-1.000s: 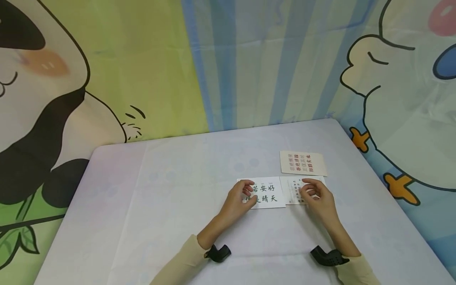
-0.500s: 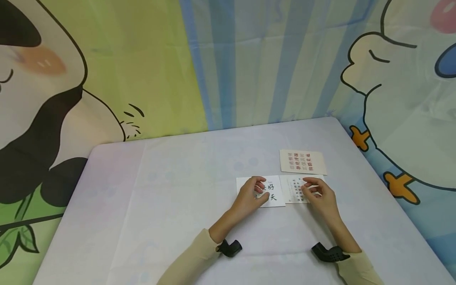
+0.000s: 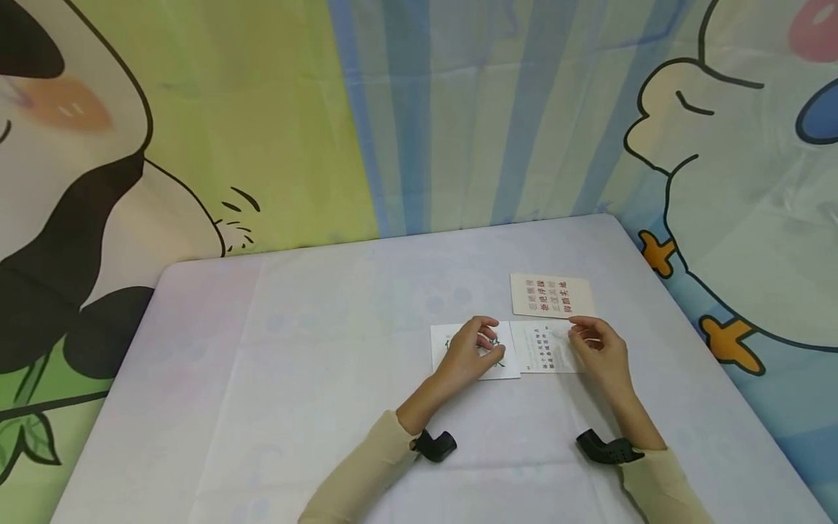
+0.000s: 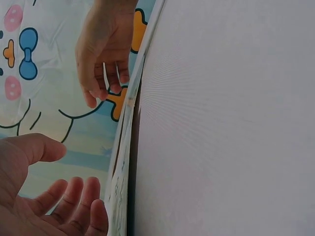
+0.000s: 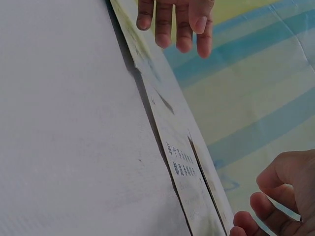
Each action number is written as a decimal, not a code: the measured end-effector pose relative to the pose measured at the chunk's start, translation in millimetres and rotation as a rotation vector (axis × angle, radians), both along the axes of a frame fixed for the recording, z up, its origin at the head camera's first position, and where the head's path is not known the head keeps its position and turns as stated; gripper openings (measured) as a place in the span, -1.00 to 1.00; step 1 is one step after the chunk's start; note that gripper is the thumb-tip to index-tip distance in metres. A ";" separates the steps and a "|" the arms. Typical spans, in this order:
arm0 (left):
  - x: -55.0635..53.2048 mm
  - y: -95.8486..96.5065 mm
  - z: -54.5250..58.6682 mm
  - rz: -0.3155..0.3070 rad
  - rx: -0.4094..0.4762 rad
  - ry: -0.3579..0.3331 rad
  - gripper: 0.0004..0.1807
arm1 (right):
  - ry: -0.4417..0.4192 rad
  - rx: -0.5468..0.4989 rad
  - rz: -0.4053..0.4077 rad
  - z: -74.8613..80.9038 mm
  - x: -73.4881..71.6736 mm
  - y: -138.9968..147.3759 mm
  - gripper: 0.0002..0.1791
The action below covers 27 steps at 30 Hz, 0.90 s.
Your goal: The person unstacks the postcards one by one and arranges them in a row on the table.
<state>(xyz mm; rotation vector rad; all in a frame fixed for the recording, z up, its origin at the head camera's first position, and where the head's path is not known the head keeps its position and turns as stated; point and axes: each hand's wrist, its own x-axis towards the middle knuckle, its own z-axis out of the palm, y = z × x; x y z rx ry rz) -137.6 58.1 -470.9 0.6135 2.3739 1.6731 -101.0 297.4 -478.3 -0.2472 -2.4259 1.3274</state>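
Note:
Over a white card [image 3: 441, 348] with large dark characters, my left hand [image 3: 468, 353] hovers with bent, parted fingers and nothing between them. It hides most of the card's writing. Beside that card, edge to edge, lies a second white card [image 3: 543, 349] with columns of small characters. My right hand [image 3: 604, 358] is at this card's right end, fingers loosely curled and holding nothing, and covers its right edge. In the right wrist view, the fingers of the right hand [image 5: 283, 196] appear above the printed card [image 5: 179, 162].
Just behind the white cards lies a cream card [image 3: 553, 295] with red and grey characters. All the cards rest on a pale cloth-covered table [image 3: 314, 393]. A cartoon-printed backdrop [image 3: 458, 109] rises behind and at the sides.
My left hand has moved right across the left card, covering its characters. My right hand has shifted slightly right, uncovering more of the second card. The cards stay in place.

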 end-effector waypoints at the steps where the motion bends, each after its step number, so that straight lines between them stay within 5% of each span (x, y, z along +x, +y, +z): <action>1: -0.8 1.6 -0.8 -0.002 0.002 -0.004 -0.56 | 0.006 -0.002 -0.006 0.4 -1.3 2.1 -0.75; 8: -5.3 12.5 -1.9 -0.028 0.011 0.003 -0.57 | 0.014 -0.031 -0.056 -0.7 -9.1 14.1 -0.76; 20: -15.2 22.7 -4.1 -0.032 0.013 0.008 -0.59 | -0.106 0.002 -0.137 -3.6 -18.5 22.4 -0.73; 27: -20.1 30.1 -0.2 -0.018 0.000 0.004 -0.49 | -0.084 0.010 -0.145 -5.7 -26.4 27.4 -0.73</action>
